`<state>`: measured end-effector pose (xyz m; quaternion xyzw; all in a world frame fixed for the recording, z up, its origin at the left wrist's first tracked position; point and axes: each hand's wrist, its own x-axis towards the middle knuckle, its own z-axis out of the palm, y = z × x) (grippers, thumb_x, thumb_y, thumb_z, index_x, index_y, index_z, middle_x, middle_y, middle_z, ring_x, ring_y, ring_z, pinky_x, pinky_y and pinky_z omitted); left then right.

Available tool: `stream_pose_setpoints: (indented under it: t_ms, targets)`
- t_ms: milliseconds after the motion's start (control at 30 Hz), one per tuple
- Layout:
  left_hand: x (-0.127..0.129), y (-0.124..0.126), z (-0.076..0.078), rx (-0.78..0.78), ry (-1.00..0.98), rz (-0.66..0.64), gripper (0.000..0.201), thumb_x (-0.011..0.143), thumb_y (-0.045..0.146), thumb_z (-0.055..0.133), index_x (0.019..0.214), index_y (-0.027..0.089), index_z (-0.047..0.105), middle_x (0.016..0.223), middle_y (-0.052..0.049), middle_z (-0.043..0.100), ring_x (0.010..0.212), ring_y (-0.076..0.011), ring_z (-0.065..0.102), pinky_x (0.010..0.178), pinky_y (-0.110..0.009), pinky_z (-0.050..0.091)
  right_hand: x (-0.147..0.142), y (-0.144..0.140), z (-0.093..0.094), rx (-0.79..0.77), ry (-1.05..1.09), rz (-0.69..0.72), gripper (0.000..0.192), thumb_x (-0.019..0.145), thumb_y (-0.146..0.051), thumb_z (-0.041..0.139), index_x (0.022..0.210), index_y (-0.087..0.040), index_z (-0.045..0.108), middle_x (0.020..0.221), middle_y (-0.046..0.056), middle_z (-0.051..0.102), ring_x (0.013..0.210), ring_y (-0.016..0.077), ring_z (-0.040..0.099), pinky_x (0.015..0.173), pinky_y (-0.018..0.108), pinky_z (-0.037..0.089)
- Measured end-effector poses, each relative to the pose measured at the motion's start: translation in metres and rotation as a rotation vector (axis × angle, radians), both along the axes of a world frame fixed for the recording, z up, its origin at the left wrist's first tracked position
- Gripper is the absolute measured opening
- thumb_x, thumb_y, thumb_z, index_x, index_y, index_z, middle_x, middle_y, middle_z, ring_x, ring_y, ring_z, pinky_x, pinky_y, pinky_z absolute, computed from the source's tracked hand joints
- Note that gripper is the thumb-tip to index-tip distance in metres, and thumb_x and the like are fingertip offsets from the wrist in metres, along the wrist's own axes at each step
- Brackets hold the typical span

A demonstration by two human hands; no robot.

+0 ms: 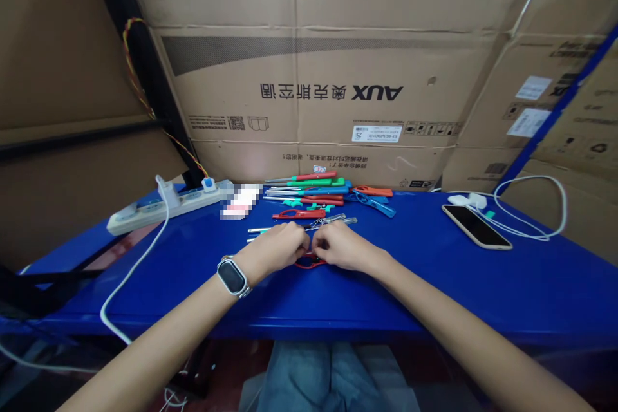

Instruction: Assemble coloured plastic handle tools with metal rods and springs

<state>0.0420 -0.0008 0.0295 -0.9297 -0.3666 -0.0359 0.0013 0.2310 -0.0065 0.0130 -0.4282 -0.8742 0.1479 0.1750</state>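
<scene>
I have both hands brought together at the middle of the blue table (434,283), forearms converging from either side so the work sits directly under my line of sight. My left hand (276,246), with a wristwatch (232,276) on its wrist, has its fingers curled inward and closed against a small red plastic piece (309,262); my right hand (338,246) mirrors it, fingers bent and pinching the same piece from the opposite side. Only the lower edge of the red piece shows beneath the knuckles, lying on or just above the table surface, so I cannot tell its full shape or exactly which fingertips bear on it. A two-sided grip of this kind, in my judgement, steadies a small part against the table while force is applied between the hands. Just beyond the knuckles lie thin metal rods (333,222), kept near for reach. Further back, a spread of red, green and blue handled tools (316,190) lies in rough rows, shafts mostly parallel, well apart from the hands. To the left, a white power strip (159,206) rests at the table edge with its cable trailing off. To the right, a phone (476,226) lies face up beside a white charger cable (531,206). Cardboard boxes (338,90) stand stacked behind.
</scene>
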Motion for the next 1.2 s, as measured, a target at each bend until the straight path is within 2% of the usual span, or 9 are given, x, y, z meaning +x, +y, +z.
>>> stream_pose_setpoints:
  t_ms: [167,267,467,567,700,800,933,1067,1200]
  targets:
    - [0.004,-0.001,-0.008,0.099,0.037,0.004,0.016,0.087,0.009,0.055,0.082,0.015,0.069,0.079,-0.010,0.069,0.075,-0.0243,0.070,0.066,-0.030,0.050,0.001,0.002,0.001,-0.037,-0.020,0.006,0.019,0.075,-0.007,0.058,0.075,-0.016,0.075,0.069,0.004,0.072,0.060,0.0130,0.059,0.056,0.022,0.035]
    - [0.007,-0.004,-0.008,0.146,0.102,-0.002,0.018,0.086,0.004,0.053,0.083,0.014,0.069,0.079,-0.012,0.069,0.076,-0.0263,0.070,0.067,-0.031,0.051,0.001,0.003,0.001,-0.042,-0.031,0.001,0.018,0.074,-0.008,0.058,0.073,-0.017,0.074,0.069,0.005,0.073,0.060,0.0136,0.060,0.055,0.022,0.034]
    - [0.011,-0.005,0.001,0.084,0.168,0.003,0.020,0.086,0.004,0.053,0.086,0.013,0.070,0.080,-0.013,0.070,0.078,-0.0271,0.071,0.062,-0.030,0.049,0.000,0.003,0.001,-0.005,-0.041,0.013,0.017,0.075,-0.009,0.058,0.071,-0.016,0.073,0.071,0.007,0.074,0.062,0.0147,0.061,0.054,0.023,0.033]
    - [0.011,0.004,0.005,-0.039,0.096,0.004,0.019,0.083,0.005,0.057,0.086,0.015,0.073,0.081,-0.010,0.072,0.077,-0.0234,0.070,0.061,-0.027,0.047,0.000,0.004,0.003,-0.028,-0.039,0.028,0.018,0.073,-0.007,0.057,0.071,-0.015,0.074,0.070,0.006,0.073,0.061,0.0134,0.060,0.054,0.022,0.033]
    - [0.008,0.020,0.014,-0.336,-0.016,0.015,0.022,0.075,0.004,0.062,0.083,0.019,0.076,0.077,-0.002,0.074,0.068,-0.0160,0.068,0.059,-0.021,0.045,-0.002,0.006,0.008,-0.090,-0.041,0.033,0.021,0.068,-0.002,0.056,0.068,-0.015,0.073,0.057,0.000,0.066,0.051,0.0093,0.052,0.052,0.020,0.032]
    - [0.001,0.024,0.017,-0.430,-0.048,0.003,0.024,0.073,0.002,0.061,0.082,0.018,0.077,0.074,-0.001,0.074,0.065,-0.0142,0.066,0.056,-0.020,0.043,-0.003,0.006,0.007,-0.103,-0.021,0.013,0.022,0.066,-0.001,0.056,0.068,-0.015,0.072,0.055,-0.002,0.064,0.049,0.0084,0.051,0.051,0.019,0.032]
    - [-0.008,0.022,0.014,-0.437,-0.112,0.001,0.021,0.074,0.004,0.061,0.080,0.017,0.076,0.074,0.000,0.074,0.067,-0.0134,0.066,0.061,-0.019,0.043,-0.002,0.007,0.002,-0.110,0.023,0.010,0.021,0.067,-0.001,0.056,0.070,-0.015,0.072,0.063,-0.001,0.069,0.054,0.0093,0.057,0.053,0.018,0.035]
    - [-0.011,0.018,0.008,-0.403,-0.117,0.043,0.020,0.074,0.003,0.062,0.076,0.018,0.076,0.069,-0.001,0.072,0.061,-0.0136,0.063,0.055,-0.020,0.040,-0.003,0.005,0.002,-0.128,0.018,-0.006,0.020,0.068,-0.001,0.057,0.069,-0.015,0.072,0.060,-0.001,0.068,0.052,0.0092,0.057,0.053,0.018,0.036]
    - [-0.019,0.009,-0.003,-0.265,-0.193,-0.058,0.020,0.079,0.003,0.060,0.077,0.017,0.074,0.078,-0.003,0.071,0.069,-0.0147,0.063,0.065,-0.022,0.044,-0.003,0.003,0.003,-0.150,0.018,-0.058,0.019,0.070,-0.003,0.059,0.072,-0.014,0.073,0.062,0.001,0.070,0.052,0.0098,0.057,0.054,0.020,0.037]
